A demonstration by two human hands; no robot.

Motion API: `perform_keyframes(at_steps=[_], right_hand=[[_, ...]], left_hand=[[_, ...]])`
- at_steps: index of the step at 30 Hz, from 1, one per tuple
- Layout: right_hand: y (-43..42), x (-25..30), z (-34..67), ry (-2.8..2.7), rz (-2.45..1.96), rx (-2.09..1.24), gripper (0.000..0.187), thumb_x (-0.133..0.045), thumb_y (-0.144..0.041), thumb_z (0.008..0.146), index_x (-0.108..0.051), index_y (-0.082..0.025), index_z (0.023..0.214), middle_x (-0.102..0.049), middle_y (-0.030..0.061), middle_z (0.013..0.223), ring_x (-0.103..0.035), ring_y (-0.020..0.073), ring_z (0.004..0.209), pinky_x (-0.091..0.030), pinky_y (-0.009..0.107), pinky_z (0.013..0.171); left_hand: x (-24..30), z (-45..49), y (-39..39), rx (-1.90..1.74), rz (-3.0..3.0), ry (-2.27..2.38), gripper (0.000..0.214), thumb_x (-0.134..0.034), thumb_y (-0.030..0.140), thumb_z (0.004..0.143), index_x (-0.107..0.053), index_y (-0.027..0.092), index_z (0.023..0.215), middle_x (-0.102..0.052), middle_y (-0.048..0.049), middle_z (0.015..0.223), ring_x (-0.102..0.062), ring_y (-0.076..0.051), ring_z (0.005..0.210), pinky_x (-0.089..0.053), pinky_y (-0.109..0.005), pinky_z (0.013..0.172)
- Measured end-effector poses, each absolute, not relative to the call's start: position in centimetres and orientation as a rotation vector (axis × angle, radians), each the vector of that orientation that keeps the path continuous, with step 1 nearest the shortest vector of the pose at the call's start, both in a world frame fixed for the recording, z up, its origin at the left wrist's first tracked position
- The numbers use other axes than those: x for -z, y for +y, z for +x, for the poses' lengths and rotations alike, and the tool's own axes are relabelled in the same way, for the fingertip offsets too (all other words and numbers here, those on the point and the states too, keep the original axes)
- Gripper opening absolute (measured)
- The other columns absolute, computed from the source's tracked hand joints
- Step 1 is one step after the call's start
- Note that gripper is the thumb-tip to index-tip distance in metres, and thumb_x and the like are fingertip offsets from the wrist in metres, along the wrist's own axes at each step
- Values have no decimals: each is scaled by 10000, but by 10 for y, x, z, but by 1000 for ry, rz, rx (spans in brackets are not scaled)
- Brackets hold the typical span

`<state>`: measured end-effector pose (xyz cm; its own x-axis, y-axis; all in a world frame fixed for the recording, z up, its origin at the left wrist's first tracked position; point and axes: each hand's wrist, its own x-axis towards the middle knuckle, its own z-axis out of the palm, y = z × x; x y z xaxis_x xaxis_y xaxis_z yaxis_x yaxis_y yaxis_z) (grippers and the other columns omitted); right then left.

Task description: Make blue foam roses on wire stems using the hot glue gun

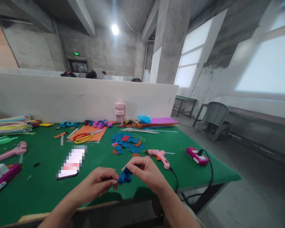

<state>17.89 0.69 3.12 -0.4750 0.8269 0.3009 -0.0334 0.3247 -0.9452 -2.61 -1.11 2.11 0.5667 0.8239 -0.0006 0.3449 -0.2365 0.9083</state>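
Note:
A small rolled blue foam flower [124, 176] is held between both my hands above the near edge of the green table [47, 190]. My left hand [99, 183] pinches its lower left side with fingers closed. My right hand [144, 171] curls over the top and right of it, fingertips pressed on the foam. Just beyond my right hand lies a pink glue gun [158, 155] with a black cord. A pile of cut blue, red and brown foam petals [126, 143] sits further back.
Yellow-and-red scissors [85, 136] rest on an orange sheet. A phone [72, 162] lies left of my hands. A pink power strip [197, 156], another pink glue gun [10, 152], stacked coloured sheets [10, 124], a pink bottle [120, 112], a white partition and a grey chair [215, 120] surround the table.

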Motion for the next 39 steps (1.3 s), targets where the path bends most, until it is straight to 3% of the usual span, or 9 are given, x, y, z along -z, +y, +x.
perform_keyframes(at_steps=[4,8,15,22,25,29,39], right_hand=[[5,-33,178,-1703,-659,-1334,202,-578,-300,797,-712,-150,791,-616,24,707,-549,114,663,-429,225,624],[2,-37,181,-1856,-593,-1161,172,-562,-252,811,-710,-191,874,-619,31,809,-557,132,786,-428,232,695],[4,-37,184,-1945,-578,-1116,173,-568,-246,806,-706,-147,775,-646,50,754,-579,141,747,-435,247,710],[3,-33,183,-1840,-645,-1271,138,-622,-219,736,-675,-130,646,-620,27,675,-549,124,655,-413,227,625],[2,-32,182,-1748,-707,-1405,176,-620,-261,734,-671,-129,628,-592,7,624,-506,102,596,-386,212,568],[1,-34,180,-1648,-714,-1508,161,-619,-286,739,-684,-139,725,-618,13,669,-529,112,639,-414,227,627],[3,-38,180,-1630,-776,-1203,177,-597,-327,767,-643,-158,793,-616,18,719,-561,126,690,-440,235,654]], left_hand=[[-23,-26,-11,-582,1835,951,321,-489,394,823,-620,112,744,-509,5,659,-382,-57,463,-294,-169,418],[-23,-26,-11,-574,1836,966,300,-505,380,815,-631,116,750,-543,-2,655,-403,-65,484,-309,-162,429],[-27,-26,-12,-524,1815,858,246,-518,308,814,-647,110,746,-580,-16,656,-424,-72,505,-310,-165,450],[-29,-24,-13,-522,1829,788,235,-543,307,805,-647,114,718,-589,-17,646,-509,-105,599,-379,-187,559],[-29,-24,-13,-523,1846,803,243,-526,315,813,-649,120,735,-582,-16,655,-481,-96,573,-363,-178,520],[-28,-25,-14,-542,1833,861,247,-505,319,820,-647,130,750,-567,-16,679,-448,-91,546,-341,-173,471],[-21,-28,-7,-712,1870,939,296,-505,363,822,-633,112,730,-520,-5,670,-411,-75,516,-329,-185,485]])
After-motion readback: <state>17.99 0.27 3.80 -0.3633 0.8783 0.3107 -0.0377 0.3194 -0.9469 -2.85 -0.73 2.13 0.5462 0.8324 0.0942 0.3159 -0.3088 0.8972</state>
